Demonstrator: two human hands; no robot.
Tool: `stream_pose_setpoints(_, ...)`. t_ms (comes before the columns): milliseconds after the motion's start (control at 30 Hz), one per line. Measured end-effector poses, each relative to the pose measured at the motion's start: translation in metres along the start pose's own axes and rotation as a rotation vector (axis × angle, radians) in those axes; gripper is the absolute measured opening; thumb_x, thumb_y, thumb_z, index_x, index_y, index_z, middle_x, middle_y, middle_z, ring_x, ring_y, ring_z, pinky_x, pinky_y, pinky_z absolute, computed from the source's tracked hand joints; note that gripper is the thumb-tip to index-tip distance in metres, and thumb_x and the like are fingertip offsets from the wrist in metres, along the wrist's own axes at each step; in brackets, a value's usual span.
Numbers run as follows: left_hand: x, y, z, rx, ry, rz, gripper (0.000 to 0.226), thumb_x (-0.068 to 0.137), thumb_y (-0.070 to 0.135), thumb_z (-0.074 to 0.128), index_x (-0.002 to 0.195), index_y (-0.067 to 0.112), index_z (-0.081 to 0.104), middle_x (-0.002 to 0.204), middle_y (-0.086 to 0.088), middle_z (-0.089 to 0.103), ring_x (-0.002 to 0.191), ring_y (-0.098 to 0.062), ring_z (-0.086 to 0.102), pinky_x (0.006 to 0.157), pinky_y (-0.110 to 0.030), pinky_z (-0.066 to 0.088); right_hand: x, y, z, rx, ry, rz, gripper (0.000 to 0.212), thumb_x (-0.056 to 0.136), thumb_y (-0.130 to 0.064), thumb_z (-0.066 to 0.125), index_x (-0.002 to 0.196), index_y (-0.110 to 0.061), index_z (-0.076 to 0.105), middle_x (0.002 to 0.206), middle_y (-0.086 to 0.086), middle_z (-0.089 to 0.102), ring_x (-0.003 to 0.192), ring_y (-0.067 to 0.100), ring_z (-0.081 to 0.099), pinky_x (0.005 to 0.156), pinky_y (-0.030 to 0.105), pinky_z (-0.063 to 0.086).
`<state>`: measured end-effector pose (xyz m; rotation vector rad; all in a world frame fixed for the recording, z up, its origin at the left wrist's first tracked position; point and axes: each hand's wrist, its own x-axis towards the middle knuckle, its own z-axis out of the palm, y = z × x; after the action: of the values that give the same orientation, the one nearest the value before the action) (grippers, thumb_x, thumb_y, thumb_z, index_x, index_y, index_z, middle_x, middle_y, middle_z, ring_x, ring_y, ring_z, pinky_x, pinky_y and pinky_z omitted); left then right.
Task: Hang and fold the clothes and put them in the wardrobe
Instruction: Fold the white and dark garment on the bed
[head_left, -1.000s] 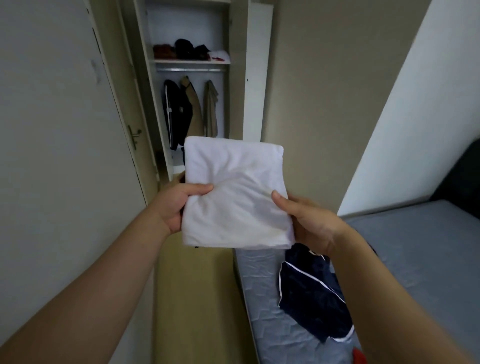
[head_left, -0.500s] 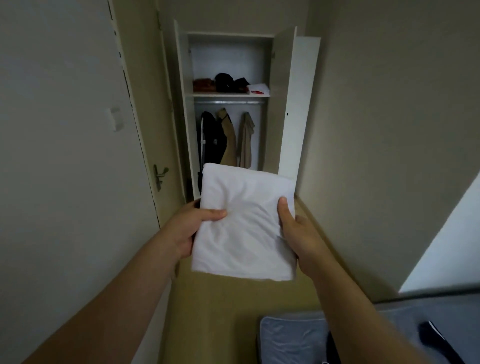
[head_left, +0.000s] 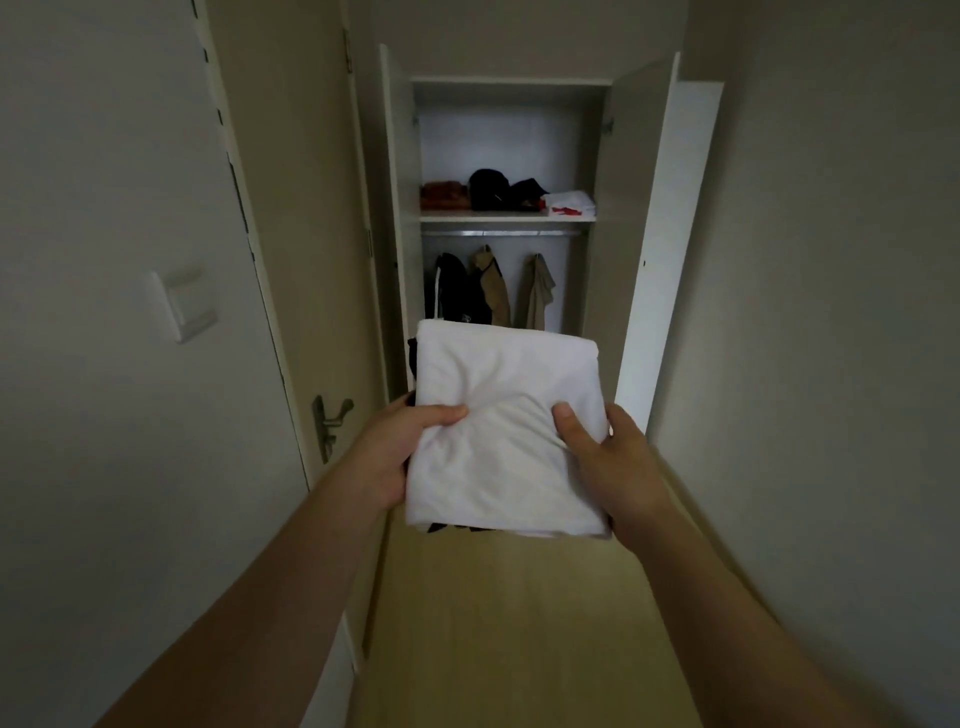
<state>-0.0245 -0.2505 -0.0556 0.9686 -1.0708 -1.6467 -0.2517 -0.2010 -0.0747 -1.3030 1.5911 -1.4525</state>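
A folded white garment (head_left: 501, 415) is held up in front of me, level with the lower part of the open wardrobe (head_left: 506, 218). My left hand (head_left: 400, 447) grips its left edge with the thumb on top. My right hand (head_left: 605, 452) grips the right edge, thumb pressed into the cloth. A dark bit of fabric shows under the garment's lower edge. On the wardrobe shelf (head_left: 506, 217) lie folded clothes (head_left: 506, 192) in red-brown, black and white. Below the shelf, dark and tan hanging clothes (head_left: 488, 291) are on the rail.
Both wardrobe doors stand open, the white right door (head_left: 670, 249) swung outward. A room door with a metal handle (head_left: 330, 421) and a light switch (head_left: 184, 304) are on the left wall. Pale wooden floor (head_left: 514, 623) runs up to the wardrobe; a wall closes the right side.
The view has turned away from the bed, which is now out of sight, and the wardrobe has come closer and centred. Both hands keep the same grip on the white garment.
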Motion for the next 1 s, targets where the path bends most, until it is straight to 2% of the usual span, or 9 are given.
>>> stream_pose_setpoints(100,0.076,0.021,-0.015,0.032,-0.027,-0.02,0.055,0.076,0.021,0.085,0.128,0.016,0.066,0.116,-0.01,0.074,0.105,-0.031,0.072,0.084,-0.044,0.058,0.075,0.001,0.028,-0.086,0.083,-0.059,0.059,0.087,-0.066,0.061,0.13,-0.027,0.056,0.096,-0.028,0.055,0.088,0.001,0.058,0.083,0.031,0.045)
stream_pose_setpoints(233,0.177,0.046,-0.021,0.125,-0.13,-0.026,0.053,0.083,0.029,0.082,0.132,0.019,0.063,0.12,-0.008,0.073,0.109,-0.028,0.071,0.093,-0.044,0.056,0.166,0.004,0.046,-0.132,0.172,-0.059,0.051,0.087,-0.063,0.064,0.124,-0.029,0.056,0.099,-0.022,0.06,0.091,0.007,0.061,0.086,0.034,0.05)
stream_pose_setpoints(367,0.272,0.062,-0.018,0.153,-0.117,-0.007,0.051,0.084,0.033,0.08,0.131,0.025,0.061,0.111,0.0,0.076,0.098,-0.02,0.074,0.075,-0.033,0.06,0.253,0.017,0.06,-0.141,0.221,-0.063,0.047,0.087,-0.06,0.065,0.12,-0.027,0.06,0.098,-0.023,0.063,0.091,0.002,0.062,0.087,0.035,0.052)
stream_pose_setpoints(467,0.351,0.069,-0.017,0.162,-0.095,0.025,0.05,0.085,0.031,0.079,0.131,0.022,0.062,0.111,-0.001,0.076,0.098,-0.021,0.074,0.075,-0.034,0.06,0.329,0.031,0.07,-0.161,0.23,-0.082,0.055,0.086,-0.065,0.062,0.122,-0.023,0.061,0.102,-0.014,0.066,0.092,0.01,0.064,0.088,0.038,0.053)
stream_pose_setpoints(533,0.404,0.074,-0.015,0.157,-0.07,0.034,0.049,0.086,0.029,0.079,0.131,0.018,0.063,0.11,-0.004,0.076,0.096,-0.023,0.074,0.072,-0.034,0.06,0.385,0.041,0.075,-0.173,0.222,-0.104,0.058,0.086,-0.068,0.059,0.122,-0.023,0.061,0.102,-0.013,0.066,0.09,0.008,0.062,0.082,0.031,0.051)
stream_pose_setpoints(600,0.459,0.085,-0.012,0.145,-0.053,0.045,0.045,0.088,0.026,0.077,0.129,0.017,0.064,0.108,-0.006,0.077,0.093,-0.024,0.075,0.068,-0.033,0.06,0.445,0.048,0.08,-0.167,0.2,-0.136,0.058,0.085,-0.07,0.058,0.122,-0.025,0.061,0.097,-0.021,0.062,0.085,-0.001,0.059,0.07,0.018,0.044)
stream_pose_setpoints(667,0.514,0.1,-0.009,0.137,-0.033,0.055,0.042,0.089,0.025,0.076,0.129,0.018,0.064,0.109,-0.006,0.076,0.094,-0.025,0.074,0.069,-0.035,0.06,0.508,0.049,0.087,-0.177,0.163,-0.149,0.061,0.084,-0.073,0.055,0.124,-0.028,0.058,0.093,-0.027,0.057,0.081,-0.003,0.056,0.065,0.012,0.038)
stream_pose_setpoints(833,0.646,0.148,-0.002,0.122,0.007,0.096,0.043,0.09,0.022,0.074,0.131,0.013,0.064,0.114,-0.01,0.074,0.098,-0.029,0.072,0.072,-0.039,0.06,0.664,0.04,0.1,-0.282,0.101,-0.202,0.077,0.081,-0.081,0.046,0.133,-0.024,0.052,0.108,-0.012,0.057,0.094,0.014,0.057,0.085,0.032,0.044)
stream_pose_setpoints(1000,0.774,0.182,-0.003,0.105,0.026,0.114,0.043,0.088,0.023,0.075,0.128,0.014,0.065,0.111,-0.01,0.075,0.099,-0.031,0.072,0.073,-0.042,0.06,0.801,0.042,0.121,-0.296,0.101,-0.213,0.071,0.084,-0.077,0.051,0.133,-0.025,0.052,0.099,-0.018,0.053,0.089,0.011,0.053,0.083,0.031,0.041)
